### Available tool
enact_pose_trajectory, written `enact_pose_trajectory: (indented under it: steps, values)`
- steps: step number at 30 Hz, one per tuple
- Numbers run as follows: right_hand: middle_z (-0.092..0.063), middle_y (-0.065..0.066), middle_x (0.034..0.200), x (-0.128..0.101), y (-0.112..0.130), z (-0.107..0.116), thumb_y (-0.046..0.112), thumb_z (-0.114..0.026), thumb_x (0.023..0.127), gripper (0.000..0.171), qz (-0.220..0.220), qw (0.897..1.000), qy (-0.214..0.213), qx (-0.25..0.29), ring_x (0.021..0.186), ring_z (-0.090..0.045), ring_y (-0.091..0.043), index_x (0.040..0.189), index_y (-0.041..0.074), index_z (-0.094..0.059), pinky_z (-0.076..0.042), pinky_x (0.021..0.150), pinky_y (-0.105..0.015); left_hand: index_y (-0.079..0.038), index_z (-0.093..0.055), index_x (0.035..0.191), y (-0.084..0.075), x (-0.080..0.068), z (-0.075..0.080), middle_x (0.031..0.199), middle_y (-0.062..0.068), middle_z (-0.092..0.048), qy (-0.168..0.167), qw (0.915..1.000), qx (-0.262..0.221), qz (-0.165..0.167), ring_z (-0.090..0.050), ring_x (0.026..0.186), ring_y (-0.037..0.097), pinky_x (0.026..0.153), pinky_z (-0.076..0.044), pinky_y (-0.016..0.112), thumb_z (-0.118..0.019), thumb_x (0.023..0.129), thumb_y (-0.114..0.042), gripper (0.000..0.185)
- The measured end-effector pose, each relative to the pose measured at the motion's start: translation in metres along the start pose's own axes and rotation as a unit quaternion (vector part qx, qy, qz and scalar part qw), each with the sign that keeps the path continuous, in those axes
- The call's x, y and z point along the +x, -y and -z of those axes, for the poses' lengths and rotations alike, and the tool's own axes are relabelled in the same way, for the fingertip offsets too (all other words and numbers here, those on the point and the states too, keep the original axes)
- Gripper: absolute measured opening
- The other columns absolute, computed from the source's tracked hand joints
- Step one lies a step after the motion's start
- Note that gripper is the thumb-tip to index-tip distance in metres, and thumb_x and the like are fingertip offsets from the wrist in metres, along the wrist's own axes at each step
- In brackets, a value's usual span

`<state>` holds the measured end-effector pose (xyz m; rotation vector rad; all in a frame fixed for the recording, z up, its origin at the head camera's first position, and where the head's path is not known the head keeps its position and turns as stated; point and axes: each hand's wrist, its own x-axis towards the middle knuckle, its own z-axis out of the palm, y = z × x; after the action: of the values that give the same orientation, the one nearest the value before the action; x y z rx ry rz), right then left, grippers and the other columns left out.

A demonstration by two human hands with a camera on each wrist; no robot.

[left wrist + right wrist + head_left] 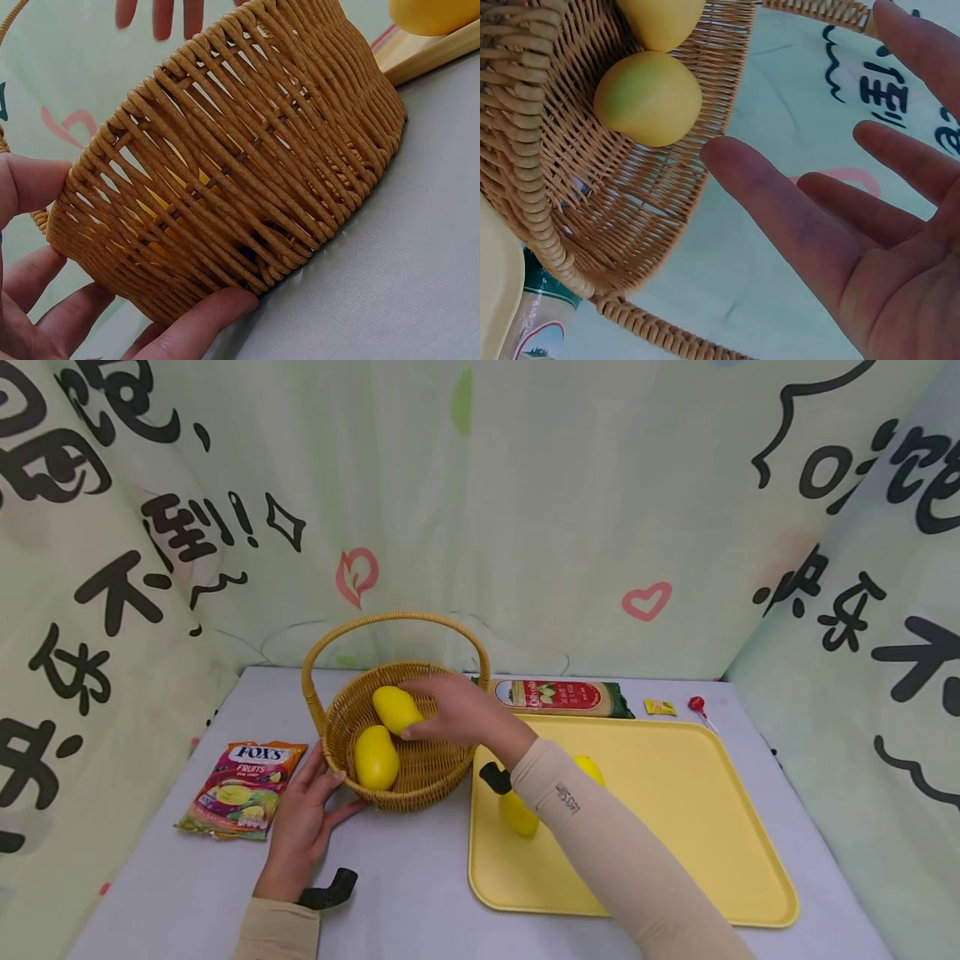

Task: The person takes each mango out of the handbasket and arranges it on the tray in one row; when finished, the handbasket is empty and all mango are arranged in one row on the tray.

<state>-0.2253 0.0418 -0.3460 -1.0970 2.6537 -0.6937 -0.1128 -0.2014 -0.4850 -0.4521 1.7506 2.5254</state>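
A wicker basket [431, 792] with a tall handle holds two smooth, yellow, mango-like fruits, an upper one [396, 708] and a lower one [377, 758]. At its left front my left hand [300, 827] grips the wall; in the left wrist view the thumb lies at the rim and fingers press the woven side. Over the basket's right part reaches my right hand [457, 710]. In the right wrist view its fingers are spread, with nothing held, apart from the fruit [649, 99]. Two more yellow fruits, one nearer [519, 816] and one farther [590, 768], are partly hidden by my right forearm.
A yellow tray [675, 827] bears the other two fruits, right of the basket. Behind it lie a long Olivola package [558, 696], a small yellow candy packet [660, 707] and a red lollipop [697, 703]. A FOX'S candy bag [243, 789] lies at left. Printed curtains surround the table.
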Motion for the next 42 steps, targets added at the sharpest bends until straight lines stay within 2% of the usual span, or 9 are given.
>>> enact_pose_trajectory:
  steps: [9,13,18,24,32,38,40,42]
  values:
    - [-0.057,-0.004,0.158,0.039,0.002,-0.01,0.034,-0.076,0.098,0.063,-0.015,0.999,0.029,-0.021,0.148,-0.05,-0.025,0.155,0.014,-0.055,-0.04,0.126,-0.04,-0.04,-0.024,0.168,-0.001,0.0,-0.001,0.178,-0.01,-0.02,-0.006,0.9999,-0.002,0.011,-0.035,0.157,0.022,0.102,-0.058,0.054,-0.05,0.111,-0.012,0.069]
    - [-0.055,-0.004,0.16,0.058,0.002,-0.014,0.031,-0.076,0.099,0.063,-0.041,0.998,0.049,-0.03,0.151,-0.046,-0.024,0.155,0.014,-0.055,-0.037,0.128,-0.037,-0.041,-0.025,0.168,-0.002,0.0,-0.001,0.178,-0.01,-0.021,-0.01,0.9998,-0.002,0.016,-0.036,0.156,0.022,0.102,-0.059,0.053,-0.05,0.111,-0.012,0.069]
    - [-0.048,-0.002,0.166,0.074,-0.006,-0.025,0.03,-0.075,0.099,0.068,-0.078,0.993,0.088,-0.013,0.155,-0.041,-0.024,0.16,0.018,-0.049,-0.034,0.13,-0.04,-0.04,-0.025,0.168,-0.001,0.0,0.0,0.178,-0.009,-0.02,-0.007,0.9999,-0.002,0.013,-0.034,0.157,0.022,0.103,-0.058,0.054,-0.051,0.111,-0.012,0.069]
    - [-0.037,-0.006,0.172,0.079,-0.015,-0.035,0.03,-0.073,0.1,0.069,-0.117,0.984,0.135,-0.023,0.158,-0.036,-0.028,0.163,0.025,-0.044,-0.033,0.13,-0.047,-0.038,-0.025,0.169,0.002,0.0,-0.002,0.179,-0.008,-0.019,-0.008,0.9999,0.004,0.006,-0.031,0.159,0.025,0.104,-0.056,0.058,-0.051,0.111,-0.011,0.069]
    - [-0.013,-0.004,0.18,0.081,-0.004,-0.044,0.035,-0.073,0.1,0.077,-0.114,0.974,0.191,-0.033,0.164,-0.024,-0.028,0.167,0.031,-0.034,-0.03,0.132,-0.049,-0.042,-0.024,0.168,-0.002,-0.002,0.0,0.179,-0.01,-0.017,-0.015,0.9997,0.01,0.014,-0.032,0.159,0.025,0.104,-0.056,0.058,-0.051,0.111,-0.012,0.069]
    - [-0.017,-0.003,0.179,0.083,0.006,-0.049,0.036,-0.069,0.102,0.071,-0.122,0.969,0.2,-0.078,0.163,-0.027,-0.025,0.166,0.031,-0.038,-0.032,0.131,-0.045,-0.047,-0.023,0.166,-0.003,-0.004,-0.001,0.178,-0.015,-0.016,-0.017,0.9994,0.0,0.031,-0.033,0.159,0.022,0.106,-0.055,0.057,-0.05,0.112,-0.014,0.069]
    - [-0.023,-0.005,0.178,0.082,0.006,-0.05,0.034,-0.069,0.102,0.069,-0.124,0.969,0.194,-0.092,0.162,-0.029,-0.024,0.164,0.029,-0.041,-0.035,0.13,-0.043,-0.047,-0.024,0.166,-0.004,-0.003,-0.002,0.178,-0.016,-0.017,-0.015,0.9994,-0.002,0.03,-0.034,0.158,0.021,0.106,-0.055,0.057,-0.05,0.112,-0.014,0.069]
    - [-0.03,-0.007,0.175,0.082,0.005,-0.05,0.032,-0.069,0.102,0.066,-0.127,0.969,0.187,-0.097,0.156,-0.038,-0.022,0.163,0.028,-0.043,-0.042,0.124,-0.04,-0.047,-0.024,0.166,-0.004,-0.003,-0.003,0.177,-0.016,-0.018,-0.012,0.9995,-0.002,0.028,-0.034,0.158,0.021,0.105,-0.055,0.057,-0.05,0.112,-0.014,0.068]
